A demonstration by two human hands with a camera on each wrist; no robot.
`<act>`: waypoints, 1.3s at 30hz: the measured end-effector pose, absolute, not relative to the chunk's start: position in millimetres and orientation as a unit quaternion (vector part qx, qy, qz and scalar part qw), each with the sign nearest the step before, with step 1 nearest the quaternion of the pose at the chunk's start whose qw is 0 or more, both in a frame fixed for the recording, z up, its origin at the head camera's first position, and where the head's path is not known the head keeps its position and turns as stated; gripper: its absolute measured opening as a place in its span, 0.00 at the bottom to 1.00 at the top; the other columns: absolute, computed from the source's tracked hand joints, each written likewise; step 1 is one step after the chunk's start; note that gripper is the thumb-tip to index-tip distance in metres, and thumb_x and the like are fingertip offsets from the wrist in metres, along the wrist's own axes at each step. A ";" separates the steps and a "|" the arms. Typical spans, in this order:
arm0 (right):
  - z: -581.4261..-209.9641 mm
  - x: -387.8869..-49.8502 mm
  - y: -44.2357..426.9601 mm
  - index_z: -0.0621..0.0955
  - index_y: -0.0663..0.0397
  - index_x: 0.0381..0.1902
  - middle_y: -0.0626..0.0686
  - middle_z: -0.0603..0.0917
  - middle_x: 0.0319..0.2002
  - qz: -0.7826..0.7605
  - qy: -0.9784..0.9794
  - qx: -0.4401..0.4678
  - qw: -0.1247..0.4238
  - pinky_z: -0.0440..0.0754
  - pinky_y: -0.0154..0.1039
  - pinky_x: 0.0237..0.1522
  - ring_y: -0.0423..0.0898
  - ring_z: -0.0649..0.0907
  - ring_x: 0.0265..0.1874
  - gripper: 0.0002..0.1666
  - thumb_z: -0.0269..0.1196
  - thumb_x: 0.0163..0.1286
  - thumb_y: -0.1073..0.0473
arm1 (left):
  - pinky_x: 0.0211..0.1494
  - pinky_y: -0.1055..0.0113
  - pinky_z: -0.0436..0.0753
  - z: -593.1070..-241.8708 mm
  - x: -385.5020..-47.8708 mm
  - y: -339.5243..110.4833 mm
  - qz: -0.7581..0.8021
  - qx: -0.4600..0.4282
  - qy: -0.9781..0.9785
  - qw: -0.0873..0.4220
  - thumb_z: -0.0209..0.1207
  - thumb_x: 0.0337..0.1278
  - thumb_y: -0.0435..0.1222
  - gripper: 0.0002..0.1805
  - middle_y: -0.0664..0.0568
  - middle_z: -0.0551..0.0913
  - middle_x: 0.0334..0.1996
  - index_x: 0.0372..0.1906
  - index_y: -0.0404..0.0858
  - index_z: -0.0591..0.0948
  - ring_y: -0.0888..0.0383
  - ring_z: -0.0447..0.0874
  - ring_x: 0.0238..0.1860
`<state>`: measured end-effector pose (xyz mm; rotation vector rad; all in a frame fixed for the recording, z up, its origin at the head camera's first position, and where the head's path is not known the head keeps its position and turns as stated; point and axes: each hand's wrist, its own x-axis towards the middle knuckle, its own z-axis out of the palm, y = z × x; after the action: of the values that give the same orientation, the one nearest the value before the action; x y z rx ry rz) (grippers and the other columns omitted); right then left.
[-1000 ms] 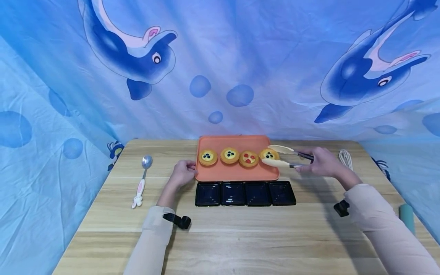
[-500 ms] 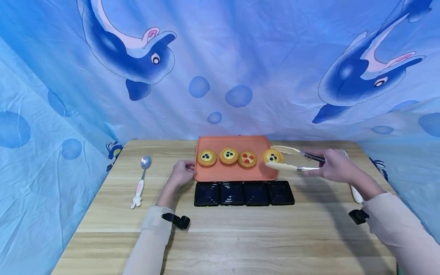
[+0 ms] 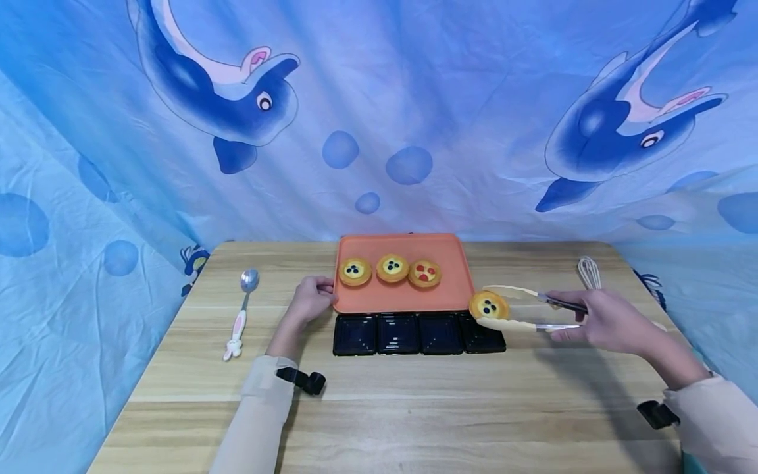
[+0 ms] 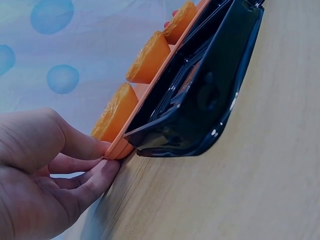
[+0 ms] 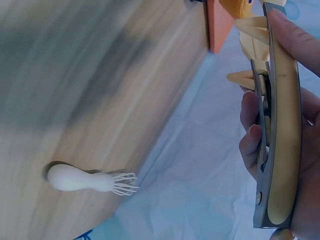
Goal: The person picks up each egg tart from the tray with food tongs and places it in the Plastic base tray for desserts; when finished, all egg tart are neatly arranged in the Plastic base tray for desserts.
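My left hand [image 3: 310,300] pinches the left edge of the orange tray [image 3: 414,301]; the left wrist view has the thumb [image 4: 82,142] on the rim. Three egg tarts remain on the tray: two blueberry tarts [image 3: 393,267] and a strawberry one [image 3: 424,274]. In my right hand [image 3: 616,322] are tongs [image 3: 512,326] with cream tips, gripping another blueberry tart [image 3: 488,305]. This tart hangs just off the tray's front right corner, partly over the right end of a black compartmented container [image 3: 355,336]. The right wrist view shows fingers round the tong handles [image 5: 282,140].
A whisk [image 3: 589,271] lies at the right, partly behind my right hand; its white handle [image 5: 75,179] shows in the right wrist view. Towards the left lies a spoon [image 3: 239,322] with a rabbit handle. A blue dolphin-print curtain [image 3: 379,99] stands behind the table.
Held in the tongs, the rightmost blueberry tart has left the tray, moving right and towards me. My right hand moved with it. The left hand keeps its place at the tray edge.
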<state>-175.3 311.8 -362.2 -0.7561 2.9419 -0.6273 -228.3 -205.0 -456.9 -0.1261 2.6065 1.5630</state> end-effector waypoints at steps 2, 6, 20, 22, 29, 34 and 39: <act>-365.6 -173.8 312.1 0.79 0.59 0.62 0.38 0.66 0.15 -0.210 0.945 -0.248 0.023 0.65 0.32 0.16 0.34 0.64 0.14 0.46 0.78 0.49 0.42 | 0.46 0.60 0.82 -457.0 -227.9 -206.2 0.516 -0.042 0.854 0.048 0.60 0.58 0.23 0.21 0.37 0.80 0.45 0.58 0.22 0.76 0.46 0.81 0.44; -371.4 -172.2 311.7 0.79 0.62 0.61 0.37 0.65 0.14 -0.219 0.937 -0.270 0.022 0.65 0.32 0.15 0.32 0.64 0.14 0.43 0.79 0.49 0.48 | 0.46 0.60 0.82 -457.4 -227.5 -208.9 0.520 -0.047 0.851 0.051 0.60 0.58 0.24 0.21 0.37 0.80 0.45 0.58 0.23 0.76 0.46 0.81 0.45; -384.1 -164.5 311.3 0.78 0.64 0.62 0.36 0.61 0.13 -0.228 0.941 -0.246 0.045 0.63 0.31 0.14 0.32 0.59 0.12 0.44 0.79 0.50 0.51 | 0.44 0.61 0.82 -456.1 -229.1 -206.3 0.531 -0.060 0.843 0.056 0.61 0.56 0.24 0.21 0.37 0.81 0.44 0.57 0.23 0.77 0.47 0.81 0.43; -384.2 -164.4 310.7 0.78 0.64 0.62 0.36 0.64 0.14 -0.228 0.941 -0.248 0.045 0.64 0.31 0.14 0.32 0.61 0.12 0.44 0.79 0.50 0.51 | 0.44 0.62 0.82 -455.6 -229.2 -206.2 0.533 -0.064 0.842 0.055 0.61 0.56 0.23 0.21 0.37 0.81 0.44 0.57 0.24 0.77 0.47 0.81 0.43; -380.5 -165.0 310.4 0.76 0.66 0.64 0.43 0.68 0.19 -0.220 0.943 -0.242 0.059 0.65 0.33 0.16 0.34 0.63 0.15 0.50 0.80 0.47 0.47 | 0.43 0.63 0.81 -455.0 -229.4 -206.7 0.536 -0.067 0.840 0.057 0.61 0.57 0.24 0.21 0.38 0.80 0.44 0.56 0.24 0.77 0.48 0.80 0.42; -378.9 -164.2 311.1 0.72 0.67 0.67 0.51 0.79 0.30 -0.217 0.948 -0.223 0.064 0.70 0.35 0.18 0.39 0.70 0.22 0.60 0.82 0.41 0.43 | 0.42 0.64 0.81 -455.2 -229.3 -205.8 0.536 -0.068 0.840 0.055 0.61 0.56 0.24 0.21 0.38 0.80 0.44 0.56 0.24 0.77 0.48 0.80 0.42; -377.7 -163.6 313.7 0.71 0.67 0.68 0.59 0.83 0.40 -0.238 0.943 -0.225 0.058 0.72 0.36 0.18 0.43 0.74 0.28 0.60 0.82 0.43 0.44 | 0.43 0.64 0.81 -455.8 -229.2 -205.6 0.535 -0.067 0.840 0.056 0.61 0.56 0.24 0.21 0.38 0.81 0.44 0.56 0.24 0.78 0.48 0.80 0.42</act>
<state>-163.6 313.7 -377.7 -0.6806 2.8574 -0.7216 -229.2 -205.6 -455.8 -0.2032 2.5507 1.6237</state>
